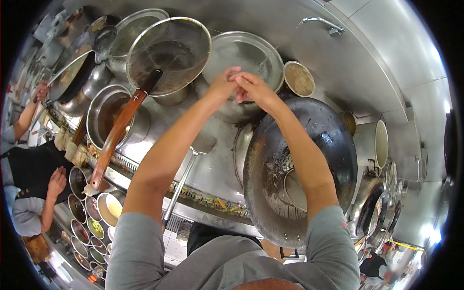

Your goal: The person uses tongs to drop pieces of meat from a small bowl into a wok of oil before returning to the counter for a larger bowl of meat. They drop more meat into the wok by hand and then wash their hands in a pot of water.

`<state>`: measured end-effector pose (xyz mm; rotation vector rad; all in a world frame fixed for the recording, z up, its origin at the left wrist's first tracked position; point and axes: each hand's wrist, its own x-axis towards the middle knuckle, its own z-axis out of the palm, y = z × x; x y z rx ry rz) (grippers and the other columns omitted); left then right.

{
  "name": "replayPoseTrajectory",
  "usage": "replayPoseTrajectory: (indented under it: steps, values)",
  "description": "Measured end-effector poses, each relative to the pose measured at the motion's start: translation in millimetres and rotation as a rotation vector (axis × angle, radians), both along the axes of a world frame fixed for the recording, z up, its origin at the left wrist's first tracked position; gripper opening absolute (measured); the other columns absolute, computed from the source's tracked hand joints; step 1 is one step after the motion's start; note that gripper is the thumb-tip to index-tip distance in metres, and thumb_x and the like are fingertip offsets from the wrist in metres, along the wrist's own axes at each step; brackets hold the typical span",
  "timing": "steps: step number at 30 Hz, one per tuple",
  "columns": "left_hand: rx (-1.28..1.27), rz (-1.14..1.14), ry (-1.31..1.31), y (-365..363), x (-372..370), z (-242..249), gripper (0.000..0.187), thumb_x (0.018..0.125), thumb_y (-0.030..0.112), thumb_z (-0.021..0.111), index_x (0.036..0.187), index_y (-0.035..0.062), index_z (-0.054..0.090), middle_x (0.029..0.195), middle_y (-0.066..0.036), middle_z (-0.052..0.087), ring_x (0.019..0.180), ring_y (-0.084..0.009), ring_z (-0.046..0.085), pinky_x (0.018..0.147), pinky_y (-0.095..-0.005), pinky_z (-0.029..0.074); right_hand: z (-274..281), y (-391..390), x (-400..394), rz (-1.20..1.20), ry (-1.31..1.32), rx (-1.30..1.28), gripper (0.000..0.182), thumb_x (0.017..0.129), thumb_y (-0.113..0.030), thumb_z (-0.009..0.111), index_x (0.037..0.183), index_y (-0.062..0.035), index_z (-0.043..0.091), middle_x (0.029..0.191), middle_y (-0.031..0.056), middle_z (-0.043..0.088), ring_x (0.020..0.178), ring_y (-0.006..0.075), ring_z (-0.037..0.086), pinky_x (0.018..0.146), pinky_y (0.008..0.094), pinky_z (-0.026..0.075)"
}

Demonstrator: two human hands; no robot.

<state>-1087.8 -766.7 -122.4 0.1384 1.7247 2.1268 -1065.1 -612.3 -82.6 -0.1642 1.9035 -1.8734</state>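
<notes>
Above a large steel pot of cloudy water (232,48), my left hand (224,83) and my right hand (255,88) are pressed together with fingers overlapping. The right fingers lie across the left ones, and both hands look closed. No utensil or food shows between them. Right of my hands stands a round container with a brownish, foamy top (299,79). Below my right forearm sits a big dark wok (270,193), tilted, with a steel ladle bowl (292,188) partly hidden by that arm.
A wide mesh strainer (169,48) with a wooden handle (116,140) rests over pots on the left. A long-handled steel spatula (181,186) lies on the counter. Several ingredient bowls (94,227) stand lower left. A co-worker's hand (57,181) is beside them.
</notes>
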Motion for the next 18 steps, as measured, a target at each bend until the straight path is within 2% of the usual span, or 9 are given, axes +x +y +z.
replayPoseTrajectory:
  steps: [3,6,9,12,15,17,18]
  values:
    - [-0.266,0.041,0.343,-2,2,7,0.055,0.087,0.023,0.068,0.134,0.0036,0.048,0.118,-0.012,0.061,0.11,-0.0211,0.057,0.095,-0.0349,0.044,4,5,-2,-0.038,-0.094,0.014,0.033,0.102,-0.03,0.048,0.117,-0.0023,0.06,0.081,0.0027,0.058,0.068,0.0095,0.056,0.064,0.0261,0.051]
    - [-0.07,0.031,0.209,-6,1,7,0.058,0.083,0.024,0.072,0.133,0.0054,0.05,0.119,-0.013,0.061,0.11,-0.0217,0.058,0.095,-0.0347,0.045,2,11,-4,0.057,-0.077,-0.133,0.031,0.101,-0.029,0.05,0.116,-0.0035,0.06,0.086,0.0033,0.061,0.071,0.0107,0.058,0.065,0.0269,0.051]
    - [0.026,-0.046,0.09,-12,-4,1,0.06,0.08,0.025,0.076,0.132,0.0087,0.052,0.118,-0.013,0.061,0.11,-0.0222,0.058,0.094,-0.035,0.045,5,12,-1,0.087,-0.083,-0.173,0.03,0.101,-0.027,0.051,0.117,-0.0027,0.059,0.09,0.0039,0.064,0.076,0.0132,0.062,0.068,0.0291,0.053]
    - [-0.197,-0.054,0.319,-11,-21,-27,0.045,0.083,0.021,0.069,0.125,0.0081,0.058,0.121,-0.013,0.061,0.111,-0.0261,0.059,0.094,-0.0368,0.045,-5,16,-9,0.017,-0.094,-0.137,0.018,0.096,-0.013,0.056,0.109,-0.0038,0.064,0.093,0.0063,0.066,0.084,0.0179,0.065,0.075,0.0335,0.054]
    - [-0.793,-0.218,0.546,-16,-46,-48,0.033,0.088,0.021,0.058,0.116,0.0057,0.064,0.122,-0.014,0.061,0.112,-0.0311,0.059,0.095,-0.0397,0.046,-73,50,-58,0.085,0.418,0.729,0.016,0.086,-0.003,0.056,0.097,-0.0025,0.067,0.092,0.01,0.069,0.087,0.0248,0.066,0.08,0.0385,0.052]
    - [-0.987,-0.259,0.532,-10,-38,-30,0.029,0.09,0.021,0.05,0.105,0.0052,0.069,0.122,-0.016,0.061,0.111,-0.0343,0.058,0.094,-0.0424,0.046,-108,49,-71,0.077,0.528,1.176,0.017,0.084,-0.009,0.056,0.093,-0.0051,0.069,0.097,0.0132,0.069,0.094,0.03,0.065,0.083,0.0392,0.052]
    - [-1.083,-0.281,0.526,-6,-35,-24,0.031,0.091,0.022,0.047,0.1,0.005,0.071,0.122,-0.016,0.061,0.11,-0.0359,0.058,0.093,-0.0438,0.046,-108,44,-73,0.069,0.578,1.403,0.017,0.083,-0.012,0.057,0.091,-0.0064,0.071,0.1,0.0148,0.069,0.097,0.0326,0.065,0.085,0.0395,0.052]
